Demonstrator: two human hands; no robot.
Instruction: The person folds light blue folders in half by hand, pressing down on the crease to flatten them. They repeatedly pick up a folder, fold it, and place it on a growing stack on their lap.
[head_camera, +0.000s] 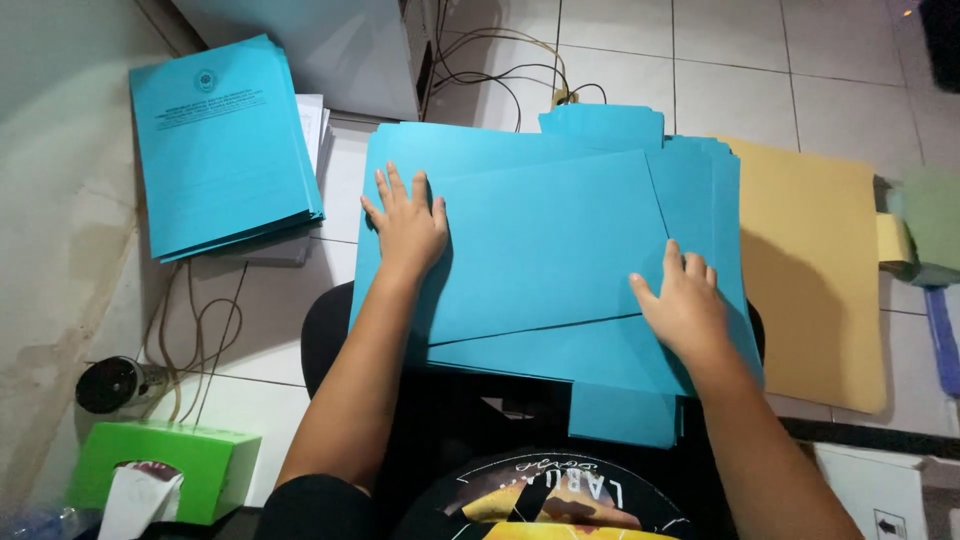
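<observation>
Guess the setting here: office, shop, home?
Likely a home or small office floor: white floor tiles, a stack of teal folders under both hands, loose cables, a green tissue box.

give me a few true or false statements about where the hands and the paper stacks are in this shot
1. Both hands lie flat on the blue folder. True: the left hand and right hand press on the blue folder.
2. The tan folder lies left of the blue folder. False: it lies to the right.
3. A stack of blue printed sheets sits at upper left on the floor. True.
4. The tissue box is red. False: it is green.
5. The right hand holds a pen. False: it holds nothing.
</observation>
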